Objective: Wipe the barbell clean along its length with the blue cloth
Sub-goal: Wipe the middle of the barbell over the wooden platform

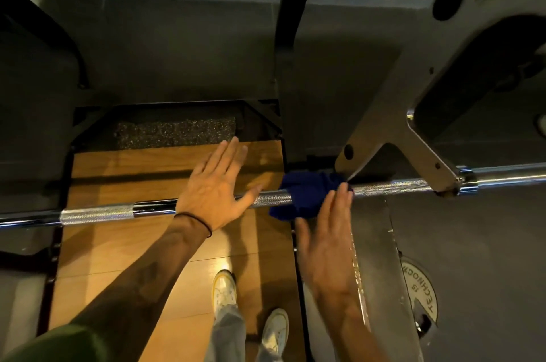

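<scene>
A chrome barbell (390, 186) runs left to right across the view, resting in a rack hook on the right. The blue cloth (307, 194) is draped over the bar near its middle. My right hand (328, 237) is flat with its fingers extended, and the fingertips touch the right side of the cloth. My left hand (215, 190) lies open on the bar just left of the cloth, fingers spread, palm down. A dark band circles the left wrist.
A grey metal rack upright and hook (413, 113) hold the bar on the right. A weight plate (419, 290) lies low on the right. Below are a wooden platform (124, 243) and my white shoes (224, 290). A black post (292, 7) stands behind.
</scene>
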Action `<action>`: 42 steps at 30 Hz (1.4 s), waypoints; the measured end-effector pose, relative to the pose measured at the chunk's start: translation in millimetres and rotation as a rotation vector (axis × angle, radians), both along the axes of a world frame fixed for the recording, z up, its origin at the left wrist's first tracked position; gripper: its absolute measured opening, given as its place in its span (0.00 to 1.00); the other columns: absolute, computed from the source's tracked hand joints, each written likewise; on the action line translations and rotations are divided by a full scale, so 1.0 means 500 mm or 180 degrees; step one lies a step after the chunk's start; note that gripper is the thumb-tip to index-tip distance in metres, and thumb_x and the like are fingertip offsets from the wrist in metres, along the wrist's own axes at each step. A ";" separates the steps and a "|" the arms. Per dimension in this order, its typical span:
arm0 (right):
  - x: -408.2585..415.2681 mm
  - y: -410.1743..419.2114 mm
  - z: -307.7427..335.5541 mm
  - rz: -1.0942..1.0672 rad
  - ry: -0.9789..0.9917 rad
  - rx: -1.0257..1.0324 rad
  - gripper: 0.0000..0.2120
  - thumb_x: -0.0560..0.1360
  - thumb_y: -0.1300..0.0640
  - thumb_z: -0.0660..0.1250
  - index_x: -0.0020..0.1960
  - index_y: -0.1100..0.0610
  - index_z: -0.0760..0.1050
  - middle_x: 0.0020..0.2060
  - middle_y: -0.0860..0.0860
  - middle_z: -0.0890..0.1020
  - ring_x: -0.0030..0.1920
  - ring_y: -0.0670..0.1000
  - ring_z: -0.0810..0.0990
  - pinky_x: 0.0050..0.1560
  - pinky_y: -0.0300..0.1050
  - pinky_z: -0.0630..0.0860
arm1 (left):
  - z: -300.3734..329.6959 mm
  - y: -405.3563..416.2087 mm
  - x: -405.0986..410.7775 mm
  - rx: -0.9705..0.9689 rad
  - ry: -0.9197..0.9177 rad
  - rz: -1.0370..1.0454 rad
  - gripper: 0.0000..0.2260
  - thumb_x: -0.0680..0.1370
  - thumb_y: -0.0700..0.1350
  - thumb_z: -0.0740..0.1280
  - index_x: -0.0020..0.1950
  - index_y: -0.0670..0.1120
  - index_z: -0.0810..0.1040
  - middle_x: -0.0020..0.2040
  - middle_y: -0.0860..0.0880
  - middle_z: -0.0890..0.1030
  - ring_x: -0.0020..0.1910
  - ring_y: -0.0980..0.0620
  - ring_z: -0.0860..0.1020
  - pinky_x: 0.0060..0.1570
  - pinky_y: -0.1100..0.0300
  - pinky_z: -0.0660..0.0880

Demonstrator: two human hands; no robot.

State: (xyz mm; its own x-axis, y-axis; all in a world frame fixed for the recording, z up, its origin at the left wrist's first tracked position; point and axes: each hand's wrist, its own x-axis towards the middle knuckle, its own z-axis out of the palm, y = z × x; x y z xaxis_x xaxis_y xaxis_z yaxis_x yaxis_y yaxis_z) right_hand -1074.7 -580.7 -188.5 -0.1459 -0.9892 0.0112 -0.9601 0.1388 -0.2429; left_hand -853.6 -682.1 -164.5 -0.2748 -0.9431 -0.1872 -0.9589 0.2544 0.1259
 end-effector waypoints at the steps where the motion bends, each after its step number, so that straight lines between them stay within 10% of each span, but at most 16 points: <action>1: 0.037 0.004 0.006 0.0275 -0.0019 0.0030 0.36 0.84 0.41 0.51 0.82 0.65 0.52 0.82 0.59 0.48 0.82 0.60 0.49 0.81 0.54 0.49 | -0.001 0.001 0.000 0.0033 -0.0003 0.0009 0.39 0.77 0.72 0.38 0.81 0.49 0.50 0.81 0.47 0.50 0.79 0.48 0.50 0.76 0.49 0.52; 4: 0.059 0.009 0.009 0.1270 0.0529 0.0102 0.37 0.82 0.41 0.52 0.82 0.62 0.50 0.83 0.60 0.49 0.82 0.58 0.47 0.80 0.54 0.49 | 0.001 0.001 -0.001 0.0055 0.0000 0.0083 0.38 0.77 0.70 0.41 0.80 0.48 0.54 0.80 0.45 0.54 0.79 0.48 0.54 0.75 0.49 0.53; 10: -0.036 0.000 0.017 -0.0030 0.0172 0.0051 0.31 0.86 0.42 0.47 0.80 0.61 0.60 0.82 0.57 0.54 0.82 0.58 0.51 0.79 0.58 0.56 | 0.007 -0.001 -0.006 0.0111 -0.0038 0.0075 0.39 0.78 0.69 0.39 0.79 0.46 0.58 0.79 0.44 0.58 0.78 0.47 0.57 0.74 0.48 0.56; 18: 0.013 -0.089 0.013 0.0579 0.0261 -0.0054 0.32 0.85 0.41 0.48 0.80 0.61 0.61 0.79 0.57 0.63 0.80 0.58 0.61 0.81 0.52 0.48 | 0.006 -0.001 -0.003 0.0001 0.0152 0.0052 0.39 0.78 0.69 0.40 0.79 0.45 0.58 0.79 0.44 0.59 0.78 0.46 0.58 0.73 0.47 0.59; 23: 0.044 -0.069 0.017 0.0478 0.0193 0.0122 0.39 0.84 0.34 0.41 0.81 0.62 0.57 0.80 0.60 0.59 0.81 0.60 0.55 0.80 0.55 0.46 | -0.017 0.016 0.025 -0.0309 0.0001 -0.1536 0.37 0.78 0.69 0.50 0.78 0.45 0.60 0.77 0.42 0.64 0.74 0.44 0.65 0.71 0.45 0.65; 27: 0.068 -0.060 0.017 0.1735 0.0583 0.0202 0.38 0.84 0.35 0.41 0.82 0.61 0.52 0.82 0.59 0.53 0.82 0.57 0.53 0.80 0.54 0.47 | -0.031 0.029 0.036 -0.0923 -0.0167 -0.2052 0.24 0.83 0.55 0.51 0.71 0.40 0.67 0.57 0.41 0.79 0.49 0.46 0.79 0.48 0.51 0.78; 33: -0.013 -0.069 0.009 0.0402 0.0156 0.0063 0.37 0.84 0.35 0.43 0.81 0.61 0.57 0.81 0.58 0.58 0.81 0.59 0.56 0.81 0.55 0.46 | -0.030 0.022 0.025 -0.0381 0.0002 -0.1446 0.16 0.75 0.52 0.70 0.56 0.47 0.69 0.40 0.47 0.79 0.23 0.48 0.75 0.19 0.60 0.68; 38: 0.076 -0.066 0.014 0.1648 0.0531 0.0153 0.36 0.84 0.36 0.47 0.81 0.60 0.53 0.81 0.58 0.57 0.81 0.57 0.56 0.80 0.54 0.48 | 0.005 0.014 0.001 0.0304 -0.0529 -0.1055 0.18 0.82 0.58 0.56 0.67 0.50 0.65 0.50 0.48 0.83 0.44 0.45 0.83 0.37 0.55 0.71; 42: -0.047 -0.067 0.004 0.0742 0.0325 0.0094 0.34 0.85 0.37 0.45 0.81 0.60 0.57 0.81 0.57 0.59 0.81 0.57 0.56 0.81 0.52 0.45 | 0.009 0.005 0.002 0.0349 -0.0506 -0.0977 0.16 0.81 0.61 0.55 0.63 0.53 0.68 0.49 0.48 0.83 0.46 0.46 0.82 0.42 0.53 0.75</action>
State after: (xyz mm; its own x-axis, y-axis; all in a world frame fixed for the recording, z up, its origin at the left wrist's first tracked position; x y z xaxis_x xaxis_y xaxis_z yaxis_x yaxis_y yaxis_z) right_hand -1098.1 -614.0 -186.6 0.0866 -0.9961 -0.0151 -0.9863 -0.0835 -0.1422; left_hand -852.9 -679.7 -160.1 -0.5012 -0.7932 -0.3458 -0.8498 0.5266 0.0237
